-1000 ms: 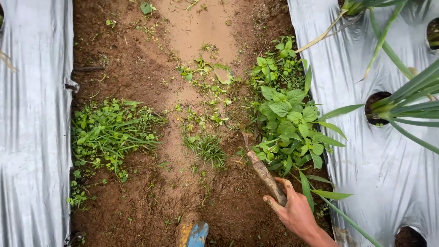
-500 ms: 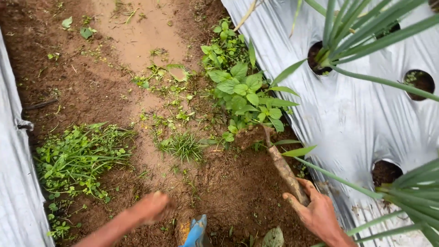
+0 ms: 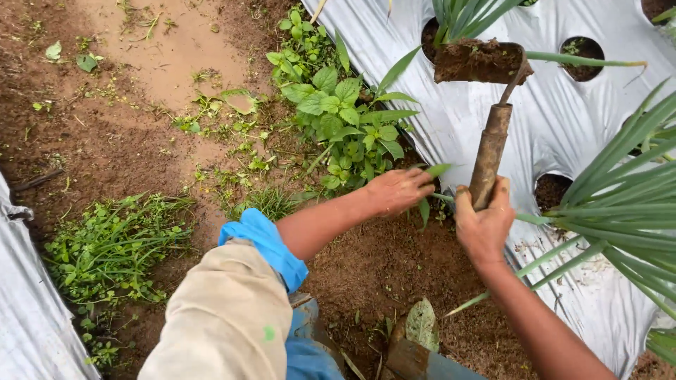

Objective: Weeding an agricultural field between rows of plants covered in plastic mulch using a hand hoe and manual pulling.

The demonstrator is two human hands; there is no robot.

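The right hand (image 3: 484, 224) has its fingers wrapped tight round the hoe (image 3: 488, 112), blade raised at 1 o'clock over the silver plastic mulch (image 3: 563, 119). The left hand (image 3: 398, 190) curls its fingers into the leafy weeds (image 3: 338, 119) at 12 o'clock; a careless downstroke could tear the sheet or nick those fingers
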